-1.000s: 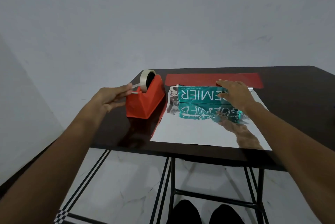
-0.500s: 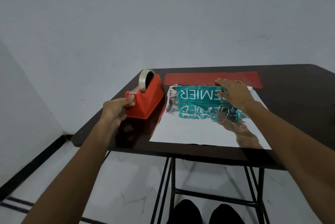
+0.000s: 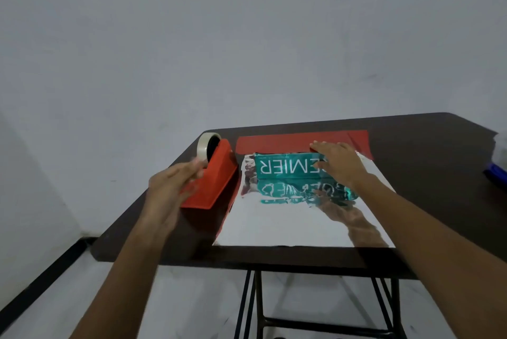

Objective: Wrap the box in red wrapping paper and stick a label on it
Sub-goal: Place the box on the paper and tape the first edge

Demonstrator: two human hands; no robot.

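Observation:
A teal box with white lettering lies on a sheet of wrapping paper, silver side up, its red side showing in a strip along the far edge. My right hand lies flat on the box's right end, fingers straight, fingertips at the red strip. To the left of the paper stands a red tape dispenser with a roll of clear tape. My left hand is blurred beside the dispenser's near left side, fingertips close to the roll. Whether it holds tape is hidden by the blur.
The dark table has its left and near edges close to the dispenser and the paper. A white and blue object sits at the table's right edge. A pale wall is behind and to the left.
My left hand pulled the tape down along the dispenser, then moved up and right toward the roll. My right hand stayed on the box.

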